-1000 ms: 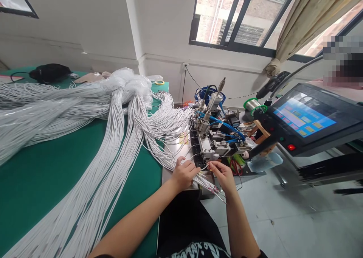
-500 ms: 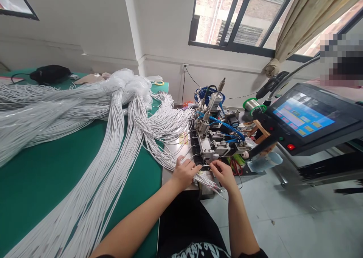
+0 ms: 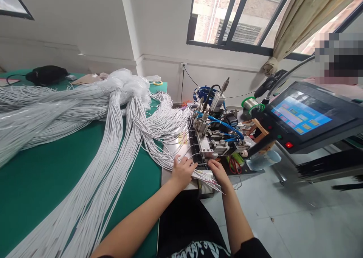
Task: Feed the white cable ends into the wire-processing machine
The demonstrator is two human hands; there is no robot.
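My left hand [image 3: 182, 171] rests on the metal plate [image 3: 172, 144] in front of a small machine [image 3: 217, 135], its fingers pinched on a thin white wire [image 3: 198, 163]. My right hand [image 3: 217, 171] is just to the right, fingers closed on the same wire at the machine's front jaw. A fan of several white wire ends [image 3: 208, 180] lies under both hands and sticks out past the plate's edge. Long white cable bundles [image 3: 119, 137] run from the plate back over the green table [image 3: 42, 178].
A touch-screen control panel [image 3: 302, 116] on an arm stands at the right, with a red lit button [image 3: 289, 145]. Blue air hoses [image 3: 224, 123] loop over the machine. A solder spool [image 3: 251, 103] sits behind it. A black pouch [image 3: 47, 75] lies at the table's far left. Tiled floor lies below.
Both hands have moved a little forward and up toward the machine's front jaw, bringing the wire with them. The view has shifted slightly left.
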